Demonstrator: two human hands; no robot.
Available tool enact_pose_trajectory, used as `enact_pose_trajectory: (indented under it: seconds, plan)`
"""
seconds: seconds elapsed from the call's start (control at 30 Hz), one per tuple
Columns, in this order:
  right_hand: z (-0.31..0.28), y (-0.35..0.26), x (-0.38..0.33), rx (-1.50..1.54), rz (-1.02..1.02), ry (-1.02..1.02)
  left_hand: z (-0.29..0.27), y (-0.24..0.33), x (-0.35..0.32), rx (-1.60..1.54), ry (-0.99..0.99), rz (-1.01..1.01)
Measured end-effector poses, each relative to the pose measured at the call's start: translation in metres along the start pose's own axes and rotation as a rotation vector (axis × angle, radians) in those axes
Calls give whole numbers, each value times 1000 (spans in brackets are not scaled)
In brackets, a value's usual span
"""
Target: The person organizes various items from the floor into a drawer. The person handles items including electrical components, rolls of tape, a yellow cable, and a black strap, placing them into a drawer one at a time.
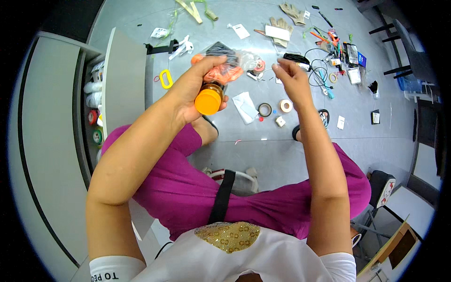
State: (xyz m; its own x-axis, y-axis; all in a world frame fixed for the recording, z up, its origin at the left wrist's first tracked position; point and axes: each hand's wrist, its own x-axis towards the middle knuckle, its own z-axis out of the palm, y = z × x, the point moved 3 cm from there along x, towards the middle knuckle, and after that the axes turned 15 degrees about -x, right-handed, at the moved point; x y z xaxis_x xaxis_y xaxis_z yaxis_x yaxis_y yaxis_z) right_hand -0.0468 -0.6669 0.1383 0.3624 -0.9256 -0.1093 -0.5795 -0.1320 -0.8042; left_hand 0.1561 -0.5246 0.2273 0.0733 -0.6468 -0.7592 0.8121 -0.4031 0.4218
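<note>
My left hand is raised in front of me and grips a small amber jar with an orange lid, together with a crumpled clear plastic bag holding orange and black items. My right hand is lifted beside it, a short gap to the right, with fingertips pinched together; whether something tiny sits between them I cannot tell. Below both hands lie tape rolls and a black ring on the grey floor.
I sit with magenta-clad legs over the floor. Scattered ahead are a yellow carabiner, work gloves, cables, small tools and white cards. An open cabinet with tape rolls stands at left; chairs at right.
</note>
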Motion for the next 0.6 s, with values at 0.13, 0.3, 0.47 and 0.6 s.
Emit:
enact_pose_trajectory:
  seconds: [0.13,0.3,0.47,0.6]
  plan:
    - [59,130,-15,-399,144,-117,-6,-11,73,3,35,-43]
    - [161,166,-54,-683,222,-334,-57,-51,146,-249,214,-74]
    - [185,168,-50,-738,334,-248,-87,-93,182,-315,290,-143]
    - [187,188,-42,-754,241,-248,-93,-103,188,-462,411,-105]
